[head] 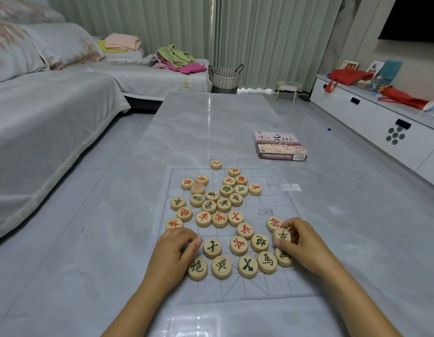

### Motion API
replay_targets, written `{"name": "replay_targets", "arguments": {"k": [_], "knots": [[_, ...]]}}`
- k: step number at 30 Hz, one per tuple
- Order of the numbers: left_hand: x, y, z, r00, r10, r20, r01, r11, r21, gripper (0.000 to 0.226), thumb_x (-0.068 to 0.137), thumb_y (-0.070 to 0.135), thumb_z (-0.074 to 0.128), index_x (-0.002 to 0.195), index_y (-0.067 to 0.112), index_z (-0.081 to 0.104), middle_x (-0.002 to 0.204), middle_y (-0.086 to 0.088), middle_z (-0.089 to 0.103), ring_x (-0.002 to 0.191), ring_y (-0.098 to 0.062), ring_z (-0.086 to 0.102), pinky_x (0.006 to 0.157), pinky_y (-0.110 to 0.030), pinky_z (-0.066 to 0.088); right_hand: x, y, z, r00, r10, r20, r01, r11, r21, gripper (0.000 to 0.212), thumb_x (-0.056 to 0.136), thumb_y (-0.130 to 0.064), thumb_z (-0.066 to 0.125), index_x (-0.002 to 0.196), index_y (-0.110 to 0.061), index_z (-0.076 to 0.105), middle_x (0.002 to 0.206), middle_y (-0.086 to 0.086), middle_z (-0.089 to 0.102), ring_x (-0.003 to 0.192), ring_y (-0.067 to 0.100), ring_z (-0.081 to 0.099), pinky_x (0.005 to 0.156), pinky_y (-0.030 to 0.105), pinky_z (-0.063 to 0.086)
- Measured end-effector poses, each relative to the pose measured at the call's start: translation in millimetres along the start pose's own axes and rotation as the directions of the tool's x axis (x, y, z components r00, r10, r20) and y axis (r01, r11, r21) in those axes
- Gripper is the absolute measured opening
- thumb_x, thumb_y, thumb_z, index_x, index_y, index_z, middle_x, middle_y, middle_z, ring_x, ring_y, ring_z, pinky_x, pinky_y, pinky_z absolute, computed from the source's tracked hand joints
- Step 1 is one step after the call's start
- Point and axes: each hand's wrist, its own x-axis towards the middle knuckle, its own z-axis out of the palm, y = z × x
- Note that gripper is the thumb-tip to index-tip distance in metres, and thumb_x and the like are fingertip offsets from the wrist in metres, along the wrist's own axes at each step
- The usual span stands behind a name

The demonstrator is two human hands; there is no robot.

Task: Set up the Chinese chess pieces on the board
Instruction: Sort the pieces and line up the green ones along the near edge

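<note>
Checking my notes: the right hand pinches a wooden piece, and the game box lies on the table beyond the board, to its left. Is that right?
Not quite. In the head view the game box lies on the table beyond the board to its right, not its left. The right hand does pinch a wooden piece.

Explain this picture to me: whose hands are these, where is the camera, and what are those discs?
No machine here: these are a person's two bare hands, filmed by a head-worn camera looking forward and down. On the grey table lies the board, a clear sheet with a printed grid. Round wooden pieces with red or green characters lie jumbled on it. The right hand pinches one green-marked piece. The left hand is curled beside them; whether it holds anything is hidden. The game's box sits farther back.
</note>
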Motion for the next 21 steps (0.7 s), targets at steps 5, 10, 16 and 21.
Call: {"name": "replay_targets", "arguments": {"k": [5,10,16,21], "knots": [[0,-2,1,1.000,-0.006,0.006,0.006,1.000,0.017,0.051,0.078,0.059,0.032,0.088,0.023,0.066,0.091,0.013,0.064,0.092,-0.005,0.051,0.081,-0.015,0.038,11,-4,5,0.996,0.004,-0.086,-0.010,0.998,-0.067,0.025,0.084,-0.036,0.061,0.102,-0.020,0.052,0.100,-0.001,0.048,0.088,0.015,0.051,0.076,0.028,0.044],[1,-1,0,1.000,-0.027,-0.015,0.026,0.999,-0.037,0.047,0.078,0.058,0.033,0.084,0.024,0.065,0.085,0.017,0.062,0.089,-0.001,0.051,0.078,-0.018,0.040,50,-36,23,0.968,-0.195,-0.156,0.154,0.958,-0.242,0.030,0.091,-0.026,0.052,0.119,-0.018,0.054,0.122,0.005,0.049,0.113,0.022,0.047,0.096,0.035,0.041],[1,0,-2,1.000,-0.030,-0.008,0.030,0.998,-0.053,0.046,0.077,0.058,0.034,0.083,0.024,0.065,0.084,0.019,0.061,0.089,0.001,0.050,0.077,-0.014,0.039,97,-76,52,0.953,-0.288,0.090,0.301,0.878,-0.372,0.037,0.093,-0.021,0.048,0.130,-0.019,0.048,0.136,0.007,0.038,0.120,0.027,0.041,0.097,0.035,0.038],[2,5,-4,0.998,-0.057,-0.010,0.056,0.996,-0.074,0.047,0.076,0.057,0.034,0.080,0.020,0.064,0.079,0.017,0.059,0.086,0.001,0.050,0.072,-0.012,0.038,102,-81,49,0.980,-0.176,0.092,0.199,0.888,-0.414,0.038,0.087,-0.022,0.058,0.122,-0.013,0.048,0.129,0.009,0.039,0.109,0.027,0.049,0.088,0.037,0.046]]}}
